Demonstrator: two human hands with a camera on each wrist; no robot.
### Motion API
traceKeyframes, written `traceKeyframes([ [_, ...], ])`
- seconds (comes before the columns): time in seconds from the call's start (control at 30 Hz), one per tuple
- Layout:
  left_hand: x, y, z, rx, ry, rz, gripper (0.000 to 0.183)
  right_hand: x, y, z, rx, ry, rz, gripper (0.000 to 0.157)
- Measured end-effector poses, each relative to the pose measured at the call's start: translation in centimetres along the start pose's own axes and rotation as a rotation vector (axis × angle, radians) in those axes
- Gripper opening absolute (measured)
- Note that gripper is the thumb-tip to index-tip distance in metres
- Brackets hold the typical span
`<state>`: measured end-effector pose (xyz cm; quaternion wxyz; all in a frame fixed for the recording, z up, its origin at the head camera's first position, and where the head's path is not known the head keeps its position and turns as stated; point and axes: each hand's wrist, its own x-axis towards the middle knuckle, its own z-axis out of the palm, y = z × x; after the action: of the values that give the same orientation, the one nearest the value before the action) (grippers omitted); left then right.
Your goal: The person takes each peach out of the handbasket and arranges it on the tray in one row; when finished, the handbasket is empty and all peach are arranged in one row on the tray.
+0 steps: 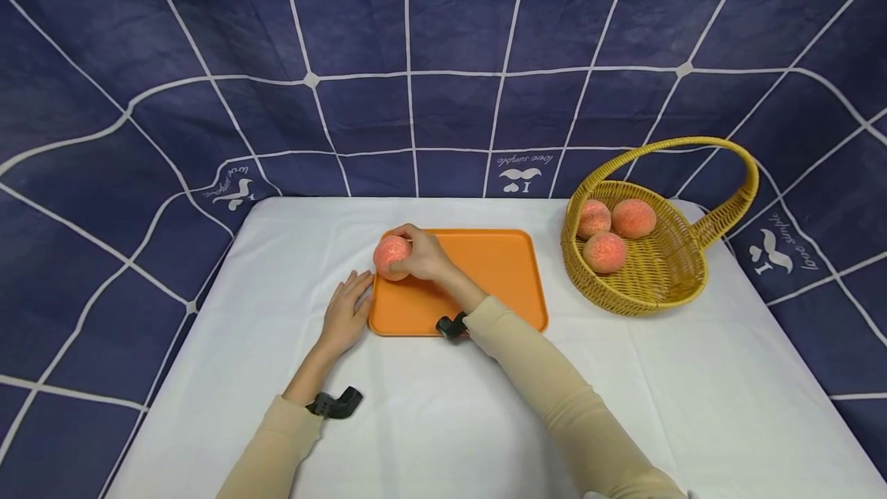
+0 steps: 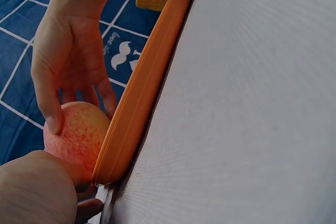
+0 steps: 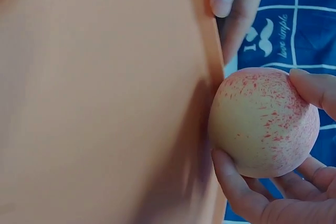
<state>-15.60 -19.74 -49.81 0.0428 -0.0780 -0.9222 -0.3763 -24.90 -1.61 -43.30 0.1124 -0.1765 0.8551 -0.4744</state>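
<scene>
My right hand [image 1: 424, 254] grips a peach [image 1: 391, 256] at the left end of an orange tray [image 1: 485, 276]. In the right wrist view the thumb and fingers curl round the pink-speckled peach [image 3: 262, 124], close over the tray's edge. My left hand [image 1: 346, 310] lies beside the tray's left edge with its fingers extended and holds nothing. The left wrist view shows the right hand [image 2: 79, 61] reaching down over the peach [image 2: 79, 135], behind the tray's orange rim [image 2: 139, 87].
A yellow wicker basket [image 1: 647, 283] with a tall handle stands right of the tray. Three peaches [image 1: 605, 252] lie in it. A white cloth [image 1: 430, 406] covers the table, and a dark blue checked cloth [image 1: 457, 29] hangs behind and along the sides.
</scene>
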Motion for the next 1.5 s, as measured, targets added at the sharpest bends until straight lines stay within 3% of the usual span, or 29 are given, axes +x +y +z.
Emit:
traceKeyframes([
  [0.53,0.0,-0.1,0.2,0.001,0.002,0.008,0.044,-0.8,0.6,0.1,-0.016,-0.057,-0.025,0.075],
  [0.73,-0.2,-0.3,0.2,0.000,0.006,0.012,0.043,-2.3,-0.1,-1.4,0.012,-0.054,-0.042,0.075],
  [0.93,-0.2,-0.5,0.2,0.005,0.009,0.017,0.044,-6.2,-0.3,-4.9,0.024,0.018,-0.058,0.074],
  [1.23,-0.2,-0.7,0.2,0.005,0.016,0.034,0.044,-13.4,1.9,-12.3,0.185,0.118,-0.094,0.068],
  [1.5,0.0,-0.4,0.1,-0.002,-0.008,0.019,0.045,-17.7,5.0,-18.4,0.136,0.368,-0.075,0.063],
])
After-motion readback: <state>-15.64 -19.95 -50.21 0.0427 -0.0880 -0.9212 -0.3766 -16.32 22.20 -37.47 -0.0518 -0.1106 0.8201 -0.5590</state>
